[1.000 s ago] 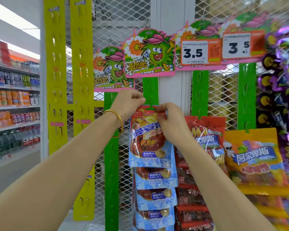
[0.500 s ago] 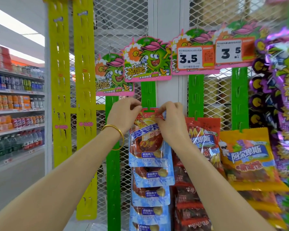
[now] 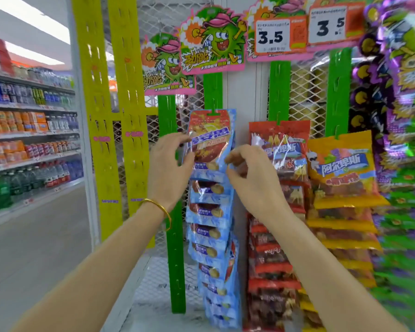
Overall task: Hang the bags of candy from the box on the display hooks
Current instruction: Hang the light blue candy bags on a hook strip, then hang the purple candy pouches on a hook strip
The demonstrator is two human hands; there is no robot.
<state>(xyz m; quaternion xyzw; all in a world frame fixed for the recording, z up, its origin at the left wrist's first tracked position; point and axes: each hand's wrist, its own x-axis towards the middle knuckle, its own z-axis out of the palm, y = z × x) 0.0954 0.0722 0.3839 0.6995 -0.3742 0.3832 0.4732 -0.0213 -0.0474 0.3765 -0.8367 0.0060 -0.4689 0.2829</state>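
A blue and red candy bag (image 3: pixel 210 140) hangs by its top slot from a hook on the green display strip (image 3: pixel 212 92), above a column of the same bags (image 3: pixel 209 212). My left hand (image 3: pixel 168 168) is at the bag's left edge, fingertips touching it, fingers loosely curved. My right hand (image 3: pixel 254 180) hovers at the bag's lower right edge with relaxed, bent fingers. Neither hand holds a bag. The box is out of view.
Red candy bags (image 3: pixel 278 149) and yellow bags (image 3: pixel 340 168) hang on strips to the right, purple and green packs (image 3: pixel 407 140) beyond. A bare green strip (image 3: pixel 171 236) and yellow strips (image 3: pixel 130 116) stand left. Drink shelves (image 3: pixel 29 140) line the aisle.
Both hands have dropped from the bag's top slot to its sides and let go. The bag now hangs from the hook on its own.
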